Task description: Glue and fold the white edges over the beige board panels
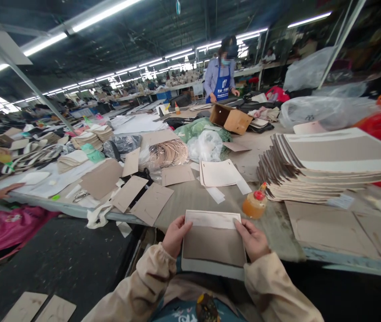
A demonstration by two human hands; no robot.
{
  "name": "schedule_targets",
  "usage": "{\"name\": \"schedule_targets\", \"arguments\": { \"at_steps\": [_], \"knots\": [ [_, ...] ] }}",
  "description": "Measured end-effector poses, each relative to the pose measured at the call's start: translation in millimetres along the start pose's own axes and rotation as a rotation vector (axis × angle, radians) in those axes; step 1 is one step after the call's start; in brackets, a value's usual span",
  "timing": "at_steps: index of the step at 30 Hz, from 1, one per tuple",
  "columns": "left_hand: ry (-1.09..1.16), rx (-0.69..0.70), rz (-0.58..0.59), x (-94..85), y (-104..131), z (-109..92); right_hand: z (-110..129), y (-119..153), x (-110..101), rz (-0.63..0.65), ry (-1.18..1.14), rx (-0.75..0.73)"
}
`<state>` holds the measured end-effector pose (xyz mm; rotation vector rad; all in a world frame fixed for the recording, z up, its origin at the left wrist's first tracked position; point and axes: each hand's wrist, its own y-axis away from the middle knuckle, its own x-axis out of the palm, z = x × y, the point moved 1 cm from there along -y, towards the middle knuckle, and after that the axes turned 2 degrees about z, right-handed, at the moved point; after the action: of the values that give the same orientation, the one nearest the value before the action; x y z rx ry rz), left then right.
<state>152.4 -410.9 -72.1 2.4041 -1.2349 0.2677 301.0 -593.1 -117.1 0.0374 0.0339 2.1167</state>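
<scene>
Between my two hands is a flat taupe panel (213,246) with a white strip along its top and a pale border at the bottom. My left hand (176,235) grips its upper left edge, thumb on the face. At the upper right edge my right hand (252,239) pinches it the same way, fingers behind and partly hidden. The panel is tilted toward me at the table's front edge. Just beyond my right hand stands a glue bottle (255,203) with amber liquid and a red cap.
A tall stack of bordered panels (341,152) fills the right side. Loose taupe pieces (152,202) and pale pieces (219,173) lie ahead. Farther back are plastic bags (205,145) and a cardboard box (232,118). A co-worker in a blue apron (223,85) stands across the table; another person's arm (6,191) reaches in at left.
</scene>
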Motion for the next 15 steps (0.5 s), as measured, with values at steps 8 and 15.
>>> {"name": "schedule_targets", "arguments": {
  "at_steps": [8, 15],
  "knots": [
    [0.047, -0.031, -0.079, -2.3, 10, 5, 17, 14, 13, -0.018, 0.025, -0.040],
    [0.143, -0.039, -0.080, 0.5, 17, -1, 23, 25, 6, -0.021, 0.120, -0.057]
  ]
}}
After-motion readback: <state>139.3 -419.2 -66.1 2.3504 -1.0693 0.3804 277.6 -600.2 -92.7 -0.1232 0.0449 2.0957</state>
